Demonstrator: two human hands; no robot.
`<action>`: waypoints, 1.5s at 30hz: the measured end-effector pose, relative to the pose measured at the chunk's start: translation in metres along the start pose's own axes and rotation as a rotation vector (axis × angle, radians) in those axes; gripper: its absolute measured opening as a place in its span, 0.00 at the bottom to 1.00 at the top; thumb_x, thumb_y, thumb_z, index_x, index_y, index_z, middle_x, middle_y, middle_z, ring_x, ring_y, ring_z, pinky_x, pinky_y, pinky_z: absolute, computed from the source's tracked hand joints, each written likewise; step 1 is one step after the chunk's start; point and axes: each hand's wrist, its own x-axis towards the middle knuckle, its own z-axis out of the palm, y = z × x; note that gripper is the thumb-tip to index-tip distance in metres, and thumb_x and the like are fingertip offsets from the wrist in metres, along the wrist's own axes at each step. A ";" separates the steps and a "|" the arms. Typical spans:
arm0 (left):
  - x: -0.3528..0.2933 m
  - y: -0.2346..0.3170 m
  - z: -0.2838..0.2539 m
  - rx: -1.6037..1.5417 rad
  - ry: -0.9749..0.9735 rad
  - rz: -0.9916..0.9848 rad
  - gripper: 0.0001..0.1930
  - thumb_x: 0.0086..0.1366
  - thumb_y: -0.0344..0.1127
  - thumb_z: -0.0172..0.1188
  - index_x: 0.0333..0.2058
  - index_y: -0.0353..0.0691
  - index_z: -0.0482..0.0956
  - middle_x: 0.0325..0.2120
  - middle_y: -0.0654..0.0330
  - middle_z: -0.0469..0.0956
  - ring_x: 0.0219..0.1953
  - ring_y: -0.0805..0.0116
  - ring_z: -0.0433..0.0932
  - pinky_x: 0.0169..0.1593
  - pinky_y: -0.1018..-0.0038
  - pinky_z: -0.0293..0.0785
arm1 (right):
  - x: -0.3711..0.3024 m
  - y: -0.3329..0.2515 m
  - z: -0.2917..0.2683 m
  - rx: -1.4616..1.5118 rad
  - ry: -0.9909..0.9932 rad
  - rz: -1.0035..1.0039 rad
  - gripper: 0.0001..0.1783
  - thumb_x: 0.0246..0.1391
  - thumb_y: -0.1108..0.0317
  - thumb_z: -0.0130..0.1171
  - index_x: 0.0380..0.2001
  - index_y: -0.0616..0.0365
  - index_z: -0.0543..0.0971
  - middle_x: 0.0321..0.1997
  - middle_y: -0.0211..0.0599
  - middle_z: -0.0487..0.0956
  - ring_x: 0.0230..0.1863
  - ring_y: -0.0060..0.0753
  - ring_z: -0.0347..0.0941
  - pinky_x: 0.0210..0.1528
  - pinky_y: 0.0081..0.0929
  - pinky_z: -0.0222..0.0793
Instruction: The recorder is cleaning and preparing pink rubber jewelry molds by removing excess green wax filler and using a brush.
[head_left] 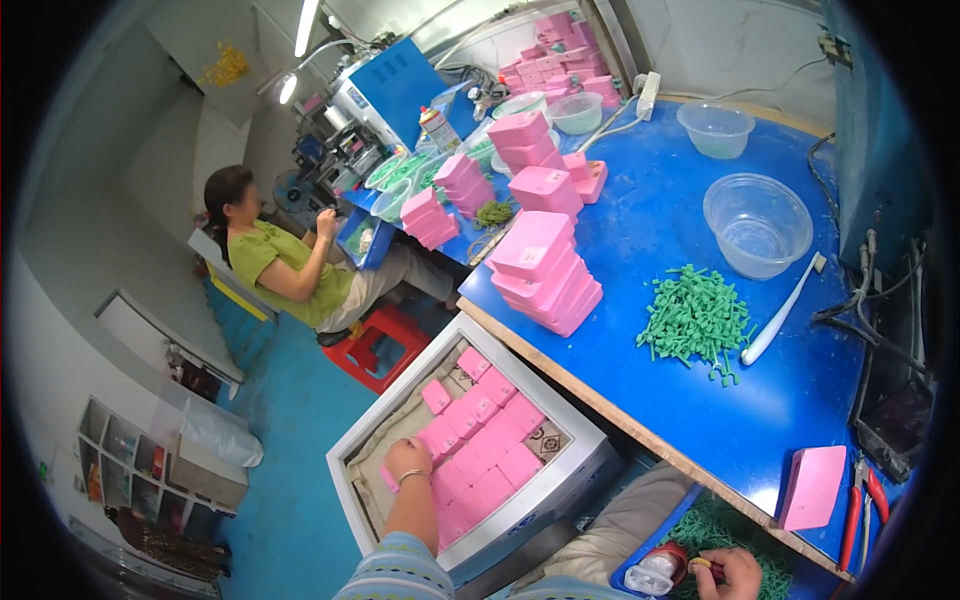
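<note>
My left hand, with a bracelet at the wrist, is closed, its fingers curled down among the pink blocks laid in rows in a white-framed box. Pink shows on both sides of this hand; whatever its fingers grip is hidden. At the lower right, my right hand is closed over a blue tray of thin green pieces. A yellow band shows at one of its fingers, and what it pinches is too small to make out. Beside it in the tray lies a red-and-clear item.
On the blue table stand stacked pink blocks, a green heap, clear bowls, a white brush, a single pink block and red-handled pliers. Another person sits left on a red stool.
</note>
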 end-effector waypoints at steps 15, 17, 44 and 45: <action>0.000 -0.004 0.002 0.036 -0.008 -0.009 0.15 0.51 0.39 0.49 0.21 0.33 0.79 0.23 0.45 0.76 0.28 0.48 0.75 0.38 0.60 0.70 | 0.000 0.003 -0.001 0.044 0.091 -0.113 0.04 0.41 0.81 0.61 0.23 0.64 0.76 0.25 0.42 0.75 0.25 0.34 0.71 0.28 0.25 0.67; -0.001 -0.004 0.002 0.036 -0.002 -0.001 0.15 0.52 0.39 0.49 0.21 0.33 0.79 0.23 0.44 0.76 0.28 0.48 0.75 0.37 0.60 0.70 | 0.000 0.003 0.000 0.061 0.097 -0.143 0.04 0.41 0.80 0.61 0.24 0.64 0.77 0.25 0.42 0.74 0.25 0.34 0.71 0.28 0.24 0.67; 0.000 -0.003 0.001 0.041 -0.004 0.013 0.15 0.52 0.39 0.49 0.21 0.33 0.79 0.23 0.45 0.76 0.28 0.47 0.75 0.39 0.60 0.70 | -0.004 0.006 -0.003 -0.007 0.015 0.018 0.07 0.49 0.73 0.55 0.33 0.63 0.76 0.33 0.46 0.76 0.34 0.44 0.73 0.39 0.31 0.67; 0.000 -0.003 0.002 0.034 -0.002 0.010 0.15 0.51 0.39 0.49 0.21 0.33 0.79 0.23 0.45 0.76 0.28 0.47 0.75 0.39 0.60 0.70 | -0.004 0.006 -0.003 -0.012 0.025 0.012 0.08 0.49 0.73 0.55 0.33 0.63 0.76 0.34 0.46 0.76 0.34 0.44 0.73 0.40 0.31 0.67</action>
